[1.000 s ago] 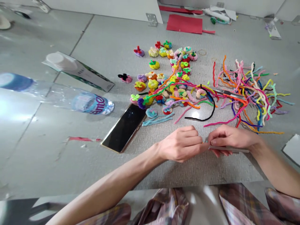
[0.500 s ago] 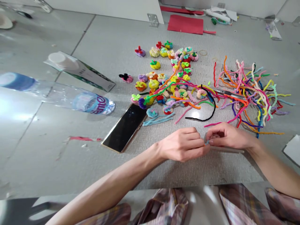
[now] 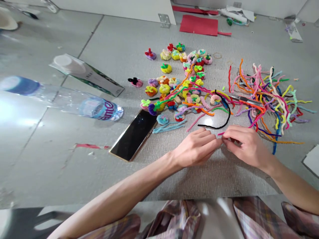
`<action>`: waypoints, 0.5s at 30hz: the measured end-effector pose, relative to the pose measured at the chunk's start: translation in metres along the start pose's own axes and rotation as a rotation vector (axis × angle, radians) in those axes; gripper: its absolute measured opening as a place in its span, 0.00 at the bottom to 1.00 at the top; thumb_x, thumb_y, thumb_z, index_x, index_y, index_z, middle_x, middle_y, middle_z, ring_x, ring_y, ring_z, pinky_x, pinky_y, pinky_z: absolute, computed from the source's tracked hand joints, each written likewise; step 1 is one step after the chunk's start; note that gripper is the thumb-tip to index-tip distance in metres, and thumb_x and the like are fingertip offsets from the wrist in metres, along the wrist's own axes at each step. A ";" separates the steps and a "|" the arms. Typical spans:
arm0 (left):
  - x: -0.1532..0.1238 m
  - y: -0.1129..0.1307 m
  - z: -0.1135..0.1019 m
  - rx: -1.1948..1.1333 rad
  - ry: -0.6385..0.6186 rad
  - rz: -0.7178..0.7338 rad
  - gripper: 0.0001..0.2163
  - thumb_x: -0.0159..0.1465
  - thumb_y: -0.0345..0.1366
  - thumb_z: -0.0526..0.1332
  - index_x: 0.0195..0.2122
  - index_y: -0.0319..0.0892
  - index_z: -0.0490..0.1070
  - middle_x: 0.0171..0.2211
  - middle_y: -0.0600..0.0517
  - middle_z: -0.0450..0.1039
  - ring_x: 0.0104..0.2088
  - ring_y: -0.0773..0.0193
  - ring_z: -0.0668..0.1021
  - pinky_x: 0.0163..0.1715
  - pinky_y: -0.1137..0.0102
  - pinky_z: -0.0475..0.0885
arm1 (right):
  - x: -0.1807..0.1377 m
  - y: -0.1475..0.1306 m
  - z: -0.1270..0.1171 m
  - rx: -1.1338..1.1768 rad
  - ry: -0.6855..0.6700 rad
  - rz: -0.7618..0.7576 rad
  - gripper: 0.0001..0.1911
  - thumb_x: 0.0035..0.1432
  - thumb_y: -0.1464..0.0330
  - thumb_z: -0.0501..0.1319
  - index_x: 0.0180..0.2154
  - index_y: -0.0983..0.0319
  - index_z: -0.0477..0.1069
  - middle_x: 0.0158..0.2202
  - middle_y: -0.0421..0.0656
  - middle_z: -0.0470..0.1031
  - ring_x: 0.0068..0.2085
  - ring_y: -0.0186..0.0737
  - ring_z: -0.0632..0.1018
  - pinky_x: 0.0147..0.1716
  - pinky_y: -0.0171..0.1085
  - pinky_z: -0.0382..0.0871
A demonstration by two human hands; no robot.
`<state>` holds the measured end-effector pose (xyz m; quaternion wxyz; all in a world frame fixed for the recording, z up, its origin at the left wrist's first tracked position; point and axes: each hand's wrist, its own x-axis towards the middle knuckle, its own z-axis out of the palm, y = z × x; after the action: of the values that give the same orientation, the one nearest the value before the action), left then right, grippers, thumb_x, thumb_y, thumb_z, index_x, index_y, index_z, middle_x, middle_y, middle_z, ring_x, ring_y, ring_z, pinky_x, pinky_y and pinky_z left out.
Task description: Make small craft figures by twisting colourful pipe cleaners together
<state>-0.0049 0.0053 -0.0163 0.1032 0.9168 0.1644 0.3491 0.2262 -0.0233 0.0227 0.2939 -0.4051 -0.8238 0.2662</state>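
My left hand (image 3: 199, 147) is closed, its fingers curled with the tips pointing right. Its fingertips meet those of my right hand (image 3: 246, 146), which pinches with thumb and forefinger. Whatever lies between them is hidden by the fingers. A black pipe cleaner (image 3: 229, 116) curves on the table just above the hands. Beside my right fingertips shows the end of a magenta pipe cleaner (image 3: 220, 134). Small coiled pipe-cleaner pieces (image 3: 164, 88) in many colours cluster farther back. A loose tangle of pipe cleaners (image 3: 270, 96) spreads beyond my right hand.
Across the tangle lies a utility knife (image 3: 246, 100). A phone (image 3: 134, 136) is left of my left hand. Farther left lie a plastic bottle (image 3: 62, 98) and a carton (image 3: 89, 76). Red sheet material (image 3: 198, 25) lies at the back, near a white partition (image 3: 119, 9).
The bits of light blue and orange seen at my fingertips are now hidden. Both hands have shifted slightly up the table, and the pale strip under my right hand is out of sight.
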 end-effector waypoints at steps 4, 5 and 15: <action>-0.001 0.006 0.002 -0.105 0.050 -0.193 0.08 0.78 0.27 0.53 0.50 0.41 0.71 0.31 0.52 0.77 0.31 0.63 0.76 0.36 0.66 0.72 | -0.002 -0.001 0.007 -0.164 0.073 -0.081 0.08 0.72 0.76 0.60 0.40 0.61 0.75 0.38 0.46 0.80 0.41 0.45 0.77 0.44 0.43 0.74; -0.001 0.007 0.002 -0.143 0.066 -0.242 0.08 0.78 0.27 0.54 0.49 0.41 0.72 0.32 0.51 0.78 0.32 0.63 0.78 0.37 0.67 0.73 | -0.002 0.000 0.008 -0.196 0.077 -0.103 0.07 0.73 0.76 0.61 0.41 0.60 0.75 0.38 0.46 0.80 0.41 0.45 0.77 0.44 0.44 0.74; -0.001 0.008 0.000 -0.452 0.044 -0.619 0.09 0.75 0.31 0.57 0.43 0.40 0.77 0.33 0.52 0.81 0.32 0.66 0.79 0.35 0.72 0.73 | -0.004 0.010 0.012 -0.259 0.098 -0.195 0.07 0.73 0.75 0.61 0.47 0.59 0.75 0.38 0.46 0.81 0.39 0.45 0.78 0.41 0.44 0.76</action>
<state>-0.0041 -0.0020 -0.0142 0.3998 0.7701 0.3546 0.3483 0.2247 -0.0234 0.0067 0.3035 -0.3702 -0.8713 0.1080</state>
